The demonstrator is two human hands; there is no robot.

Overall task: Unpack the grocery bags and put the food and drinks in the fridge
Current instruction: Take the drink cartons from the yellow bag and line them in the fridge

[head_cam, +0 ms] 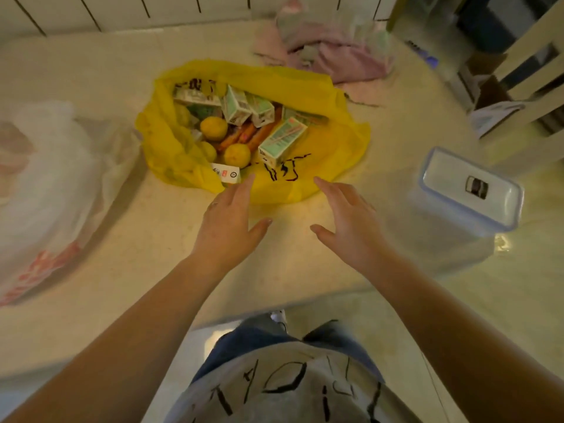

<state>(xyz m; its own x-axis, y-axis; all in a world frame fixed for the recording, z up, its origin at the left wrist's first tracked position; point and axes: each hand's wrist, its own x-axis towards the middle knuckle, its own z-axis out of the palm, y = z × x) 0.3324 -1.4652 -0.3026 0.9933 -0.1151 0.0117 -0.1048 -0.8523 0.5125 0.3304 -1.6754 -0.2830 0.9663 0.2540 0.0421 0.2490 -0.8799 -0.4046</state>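
Crinkled yellow plastic bag (320, 96), boxy cartons (282, 141), round lemons (213, 128), left hand (227, 221) and right hand (345, 215) flat, fingers spread, empty

Yellow bag (305, 87) lies wide open on the counter, mouth gaping upward. Inside, pale green drink cartons (282, 138) tumble at all angles over orange carrots (244, 134), with round yellow fruit (213, 128) nestled at the left.
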